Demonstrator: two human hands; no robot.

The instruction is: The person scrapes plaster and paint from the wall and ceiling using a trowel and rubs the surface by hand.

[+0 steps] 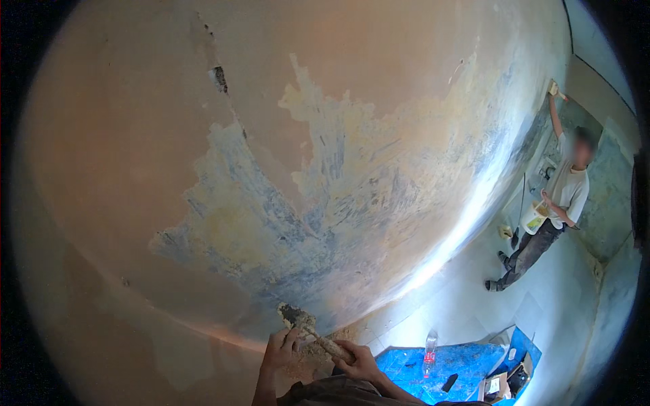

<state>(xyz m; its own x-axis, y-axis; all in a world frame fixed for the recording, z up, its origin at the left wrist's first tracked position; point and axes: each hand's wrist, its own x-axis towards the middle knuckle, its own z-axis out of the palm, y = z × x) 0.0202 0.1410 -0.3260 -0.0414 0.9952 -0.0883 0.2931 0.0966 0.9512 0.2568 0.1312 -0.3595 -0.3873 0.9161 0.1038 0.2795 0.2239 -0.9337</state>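
My right hand (358, 361) is closed around the pale, crusted handle of a scraper-like hand tool (332, 347). Its broad head, dark and caked with plaster, points up and left towards the wall. Beside the tool's head is my left hand (279, 349), its fingers bent against or just below the near edge; whether they grip it cannot be made out. Before me rises a plastered wall (142, 142), tan above, with a large patch stripped to mottled grey and yellow (284, 238). A crack with a dark hole (219, 78) runs down into this patch.
Plaster crumbs (310, 363) lie on the floor below my hands. To the right, a blue sheet (401, 360) carries a plastic bottle (430, 355), a dark object (449, 382) and an opened box (497, 388). Farther off, a person (569, 188) holds a bucket (534, 217) and a brush (553, 89) against the wall.
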